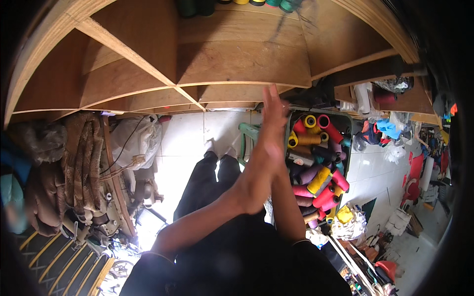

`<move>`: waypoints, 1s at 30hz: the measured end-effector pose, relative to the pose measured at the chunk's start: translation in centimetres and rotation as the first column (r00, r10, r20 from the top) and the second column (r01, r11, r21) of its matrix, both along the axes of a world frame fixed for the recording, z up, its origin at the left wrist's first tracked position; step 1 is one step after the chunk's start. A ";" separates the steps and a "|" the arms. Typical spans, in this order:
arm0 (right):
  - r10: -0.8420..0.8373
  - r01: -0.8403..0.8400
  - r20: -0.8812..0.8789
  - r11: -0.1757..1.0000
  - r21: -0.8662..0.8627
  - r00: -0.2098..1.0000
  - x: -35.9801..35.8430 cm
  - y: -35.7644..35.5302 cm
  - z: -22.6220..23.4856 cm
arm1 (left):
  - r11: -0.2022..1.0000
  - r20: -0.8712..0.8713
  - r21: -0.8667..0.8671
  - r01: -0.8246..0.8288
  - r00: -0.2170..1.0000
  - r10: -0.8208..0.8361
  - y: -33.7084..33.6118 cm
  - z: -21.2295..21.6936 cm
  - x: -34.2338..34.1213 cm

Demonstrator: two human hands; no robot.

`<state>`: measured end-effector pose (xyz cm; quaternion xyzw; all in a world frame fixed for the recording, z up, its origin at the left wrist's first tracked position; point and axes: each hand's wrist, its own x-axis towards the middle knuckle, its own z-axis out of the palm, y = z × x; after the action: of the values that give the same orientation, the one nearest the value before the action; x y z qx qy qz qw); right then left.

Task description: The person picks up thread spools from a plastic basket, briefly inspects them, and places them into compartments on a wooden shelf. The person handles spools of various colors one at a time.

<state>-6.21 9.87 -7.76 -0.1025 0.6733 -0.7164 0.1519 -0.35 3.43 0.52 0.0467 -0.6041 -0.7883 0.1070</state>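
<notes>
My left hand [263, 153] is raised in the middle of the view with its fingers stretched out. Its palm lies close to or against my right hand [280, 148], which shows only as a strip along the far side; slight blur hides whether they touch. No object shows in either hand. Just right of them, a crate [349, 148] is filled with thread cones in yellow, red, pink, purple and black, among them a yellow cone [320, 180]. Beyond my fingertips stands a wooden shelf unit [237, 61] with large compartments.
Several thread cones [256, 2] stand high in the shelf. A green frame [249, 130] is beside the crate. At left hang brown striped cloth [86, 158] and a white plastic bag [138, 143]. White scraps [349, 228] lie below the crate; clutter covers the far right floor.
</notes>
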 end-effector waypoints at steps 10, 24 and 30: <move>0.399 0.421 0.721 0.612 -0.669 0.566 6.3 7.0 -0.8 | 0.294 0.113 -0.920 0.258 0.894 -0.433 -2.0 -15.9 4.0; 0.213 -0.011 -0.498 0.926 0.377 0.841 9.2 10.0 -1.1 | 0.488 0.233 0.872 0.034 0.848 -0.476 5.0 -7.2 5.8; -0.195 0.345 -0.417 0.882 0.321 0.888 8.4 14.7 -2.7 | 0.737 0.310 0.532 0.417 0.714 -0.628 2.3 -8.7 6.3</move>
<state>2.16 24.60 -10.51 -0.1078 0.8250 -0.5509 -0.0648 5.92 5.75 -8.20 0.0811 -0.4115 -0.8604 -0.2894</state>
